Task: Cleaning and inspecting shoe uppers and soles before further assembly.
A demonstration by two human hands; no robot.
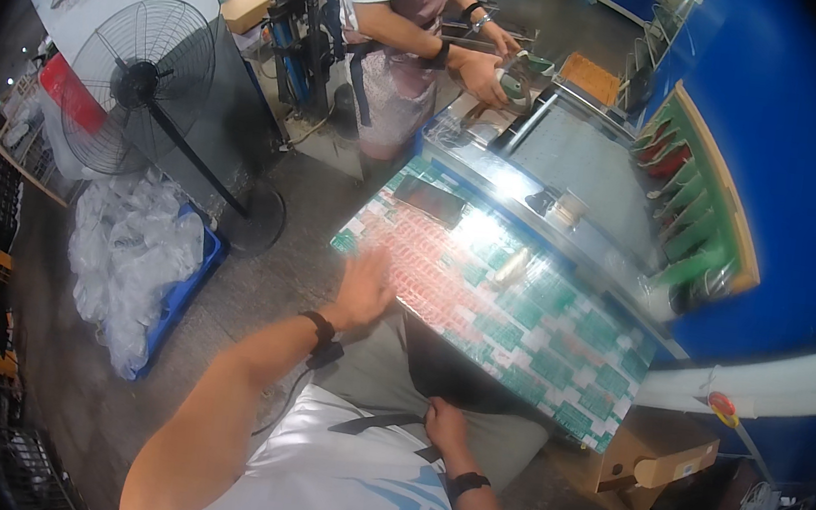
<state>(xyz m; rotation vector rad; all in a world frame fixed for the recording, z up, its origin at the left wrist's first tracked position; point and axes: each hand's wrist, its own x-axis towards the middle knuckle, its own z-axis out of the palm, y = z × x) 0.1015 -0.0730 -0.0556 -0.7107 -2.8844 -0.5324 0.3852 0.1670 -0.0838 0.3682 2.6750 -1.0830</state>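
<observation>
My left hand [367, 289] is at the near left edge of a table [542, 356] with a green, white and red patterned cover. Its fingers are stretched out, slightly blurred, and nothing shows in them. Down by my lap, my right hand [446, 428] is closed, close to a black strap [379, 421] at my waist; whatever it may hold is hidden. A dark flat phone-like rectangle [429, 200] lies at the table's far left, and a small pale object [512, 267] rests near the middle.
Across the table a co-worker [401, 53] handles a green and grey shoe-like piece [514, 86] beside a machine bed [580, 159]. A rack of green pieces [701, 198] stands right. A standing fan [136, 83], a blue tray of clear plastic [211, 258] and a cardboard box [656, 465] surround me.
</observation>
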